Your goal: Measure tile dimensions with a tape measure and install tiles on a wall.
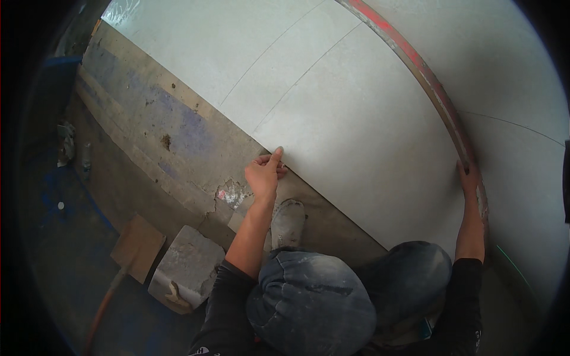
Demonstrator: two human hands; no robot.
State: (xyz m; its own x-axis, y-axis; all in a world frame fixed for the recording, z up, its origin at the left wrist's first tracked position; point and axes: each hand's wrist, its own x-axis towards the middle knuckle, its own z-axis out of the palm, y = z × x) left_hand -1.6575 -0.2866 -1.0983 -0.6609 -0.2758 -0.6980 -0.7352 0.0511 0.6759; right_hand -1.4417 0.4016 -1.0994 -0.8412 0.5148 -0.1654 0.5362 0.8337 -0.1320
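A large pale tile point(332, 113) with thin dark lines across it lies before me. My left hand point(262, 175) pinches its near edge, the thumb on top and the other fingers curled at and below the edge. Along the tile's right side runs a long bar point(430, 89), red and grey and dusty, bent by the lens. My right hand point(469, 178) grips the near part of this bar; some of its fingers are hidden. My knees are bent close to the tile's near corner.
Stained boarding point(172, 118) extends along the tile's left edge. A dusty grey block-like container point(189, 267) and a brown flat board point(138, 248) with an orange handle point(101, 314) stand lower left. Pale surface point(516, 77) continues right of the bar. A clear bottle point(86, 159) is far left.
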